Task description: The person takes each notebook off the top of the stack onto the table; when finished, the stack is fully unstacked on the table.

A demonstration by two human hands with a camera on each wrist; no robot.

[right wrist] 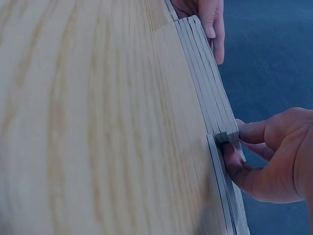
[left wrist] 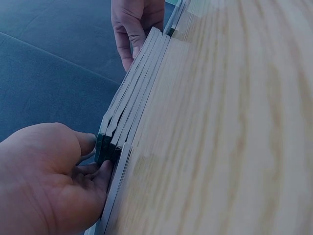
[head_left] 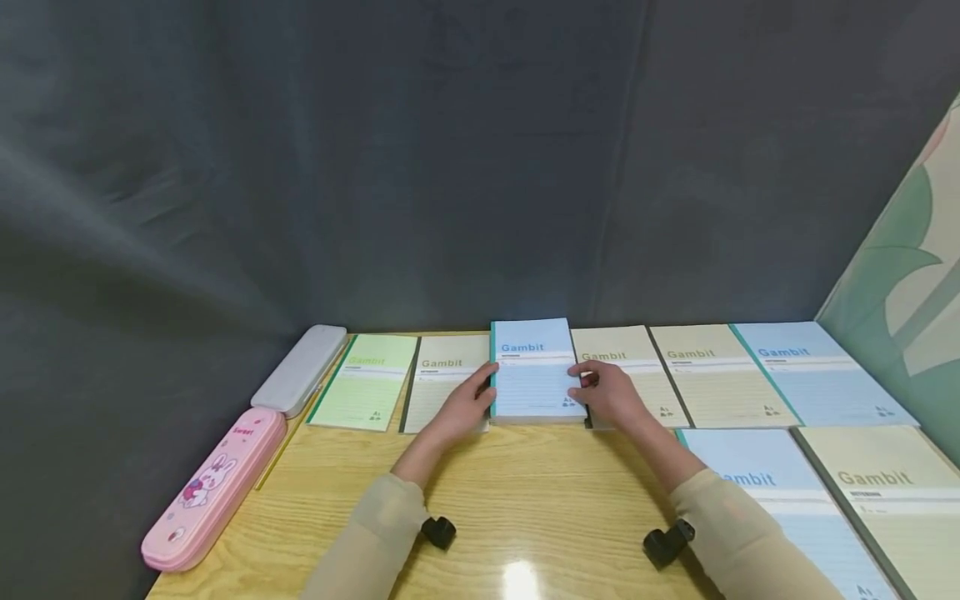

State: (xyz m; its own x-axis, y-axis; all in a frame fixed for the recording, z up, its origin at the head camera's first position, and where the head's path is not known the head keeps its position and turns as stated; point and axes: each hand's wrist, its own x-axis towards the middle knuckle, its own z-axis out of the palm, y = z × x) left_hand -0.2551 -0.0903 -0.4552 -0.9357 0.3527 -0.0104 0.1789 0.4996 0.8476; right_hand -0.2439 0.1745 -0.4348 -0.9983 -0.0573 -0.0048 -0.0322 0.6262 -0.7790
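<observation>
A stack of several notebooks (head_left: 534,379), topped by a blue "Gambit" cover, lies at the back middle of the table. My left hand (head_left: 467,404) grips its left edge, thumb near the top cover and fingertips lower on the side. On the opposite edge, my right hand (head_left: 609,392) holds the stack in the same way. From the left wrist view, the stacked page edges (left wrist: 137,93) look slightly uneven. In the right wrist view, fingers (right wrist: 234,164) curl beneath the stack's corner. Cream notebooks (head_left: 442,379) lie flat on both sides, partly under my hands.
Further left are a green notebook (head_left: 363,379), a white case (head_left: 300,367) and a pink pencil case (head_left: 213,492). Cream and blue notebooks (head_left: 817,375) continue to the right, with two more (head_left: 892,500) in front. A dark curtain (head_left: 480,167) hangs behind the wooden table (head_left: 525,492).
</observation>
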